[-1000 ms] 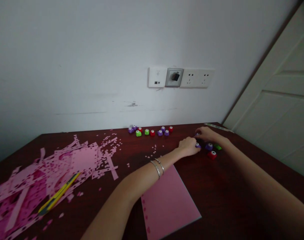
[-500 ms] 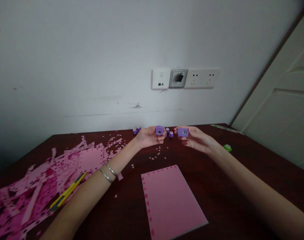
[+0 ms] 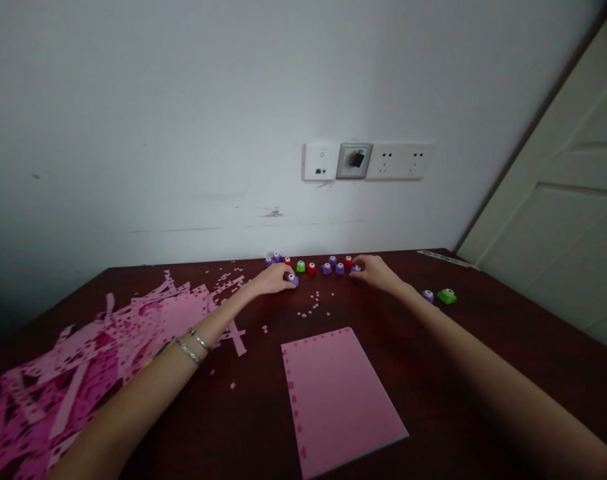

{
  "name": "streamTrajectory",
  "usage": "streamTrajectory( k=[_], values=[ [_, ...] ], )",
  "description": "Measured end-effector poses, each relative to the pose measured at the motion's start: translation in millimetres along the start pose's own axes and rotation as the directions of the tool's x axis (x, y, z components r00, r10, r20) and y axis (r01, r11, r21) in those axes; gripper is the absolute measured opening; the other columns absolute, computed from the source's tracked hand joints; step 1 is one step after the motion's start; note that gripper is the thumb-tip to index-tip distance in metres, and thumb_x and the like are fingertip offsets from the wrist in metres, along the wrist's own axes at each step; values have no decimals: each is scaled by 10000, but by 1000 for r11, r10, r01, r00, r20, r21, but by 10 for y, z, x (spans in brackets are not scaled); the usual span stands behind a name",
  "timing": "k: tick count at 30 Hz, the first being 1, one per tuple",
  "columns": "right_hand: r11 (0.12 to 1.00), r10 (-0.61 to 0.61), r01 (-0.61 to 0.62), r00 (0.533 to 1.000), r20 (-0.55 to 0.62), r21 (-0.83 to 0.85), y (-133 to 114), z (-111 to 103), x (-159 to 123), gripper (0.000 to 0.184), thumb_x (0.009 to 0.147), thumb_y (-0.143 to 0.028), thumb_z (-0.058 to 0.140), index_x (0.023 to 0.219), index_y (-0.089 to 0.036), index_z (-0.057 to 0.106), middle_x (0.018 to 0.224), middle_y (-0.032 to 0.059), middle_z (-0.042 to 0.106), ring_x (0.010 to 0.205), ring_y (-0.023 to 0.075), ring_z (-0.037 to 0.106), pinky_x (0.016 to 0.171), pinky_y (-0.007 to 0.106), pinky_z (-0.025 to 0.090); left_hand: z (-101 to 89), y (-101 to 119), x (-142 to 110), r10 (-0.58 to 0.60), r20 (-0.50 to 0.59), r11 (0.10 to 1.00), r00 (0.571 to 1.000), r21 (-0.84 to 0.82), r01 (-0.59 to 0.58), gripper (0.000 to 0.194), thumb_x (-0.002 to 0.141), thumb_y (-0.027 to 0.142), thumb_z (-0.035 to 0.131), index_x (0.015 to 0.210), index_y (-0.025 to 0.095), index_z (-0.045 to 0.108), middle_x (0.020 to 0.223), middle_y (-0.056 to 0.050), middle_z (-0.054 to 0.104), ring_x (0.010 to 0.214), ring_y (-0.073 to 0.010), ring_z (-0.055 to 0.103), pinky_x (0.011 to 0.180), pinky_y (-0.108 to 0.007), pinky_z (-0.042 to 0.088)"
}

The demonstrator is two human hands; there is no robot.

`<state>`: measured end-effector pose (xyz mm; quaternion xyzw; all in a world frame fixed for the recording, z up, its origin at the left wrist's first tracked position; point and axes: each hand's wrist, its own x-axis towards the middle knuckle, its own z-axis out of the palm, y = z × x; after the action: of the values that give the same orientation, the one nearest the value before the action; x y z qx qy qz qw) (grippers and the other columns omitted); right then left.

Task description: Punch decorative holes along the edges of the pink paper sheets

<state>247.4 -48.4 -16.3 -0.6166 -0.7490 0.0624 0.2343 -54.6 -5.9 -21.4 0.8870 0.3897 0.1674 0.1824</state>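
My left hand (image 3: pixel 273 279) pinches a purple craft punch (image 3: pixel 293 280) low over the back of the table. To its right, my right hand (image 3: pixel 376 272) has its fingers closed round another purple craft punch (image 3: pixel 356 269), down at the tabletop. Between and behind the hands stand several more small punches, among them a green punch (image 3: pixel 300 267) and a red punch (image 3: pixel 311 269). Nearer me lies a pink sheet (image 3: pixel 340 400) with punched shapes along its left and top edges.
Pink punched paper strips (image 3: pixel 93 360) are heaped on the left of the dark table (image 3: pixel 243 427). Tiny paper cut-outs (image 3: pixel 310 308) lie scattered mid-table. A larger green punch (image 3: pixel 447 296) and a purple punch (image 3: pixel 428 295) sit beyond my right forearm. The wall (image 3: pixel 208 133) bounds the back.
Both hands have turned over and lowered the purple punches from a raised, underside-showing hold to the tabletop. The left forearm has shifted left and now covers most of the yellow cutter.
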Motion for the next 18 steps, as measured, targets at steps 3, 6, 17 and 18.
streamTrajectory(
  k=[3, 6, 17, 18],
  values=[
    [994, 41, -38, 999, 27, -105, 18, 138, 127, 243, 700, -226, 644, 923, -130, 656, 892, 96, 676, 812, 194, 602, 701, 238, 422, 119, -75, 99, -56, -41, 997, 998, 46, 58, 209, 708, 326, 598, 823, 157, 640, 855, -51, 653, 765, -177, 582, 700, -264, 412],
    [986, 70, -64, 997, 28, -154, -29, 243, 244, 249, 721, -185, 598, 959, -125, 642, 902, 106, 672, 828, 189, 600, 711, 233, 414, 214, -35, 228, -115, -124, 983, 986, 127, 131, 207, 732, 314, 592, 873, 165, 619, 870, -47, 647, 799, -182, 584, 716, -265, 422],
    [969, 88, -83, 996, 12, -234, 366, -285, -155, 212, 757, -250, 532, 898, -169, 668, 970, 110, 661, 908, 219, 603, 779, 285, 434, 306, 475, 138, -124, -319, 955, 940, 220, 201, 237, 832, 195, 421, 1049, 223, 513, 1098, -66, 501, 961, -198, 545, 753, -298, 444],
    [957, 150, -143, 989, 6, -254, 492, -395, -241, 198, 751, -268, 540, 868, -179, 673, 925, 102, 671, 872, 227, 614, 748, 301, 447, 328, 576, 140, -99, -314, 964, 944, 206, 170, 229, 830, 191, 420, 1032, 222, 522, 1093, -61, 502, 958, -196, 543, 762, -298, 441]
  ],
)
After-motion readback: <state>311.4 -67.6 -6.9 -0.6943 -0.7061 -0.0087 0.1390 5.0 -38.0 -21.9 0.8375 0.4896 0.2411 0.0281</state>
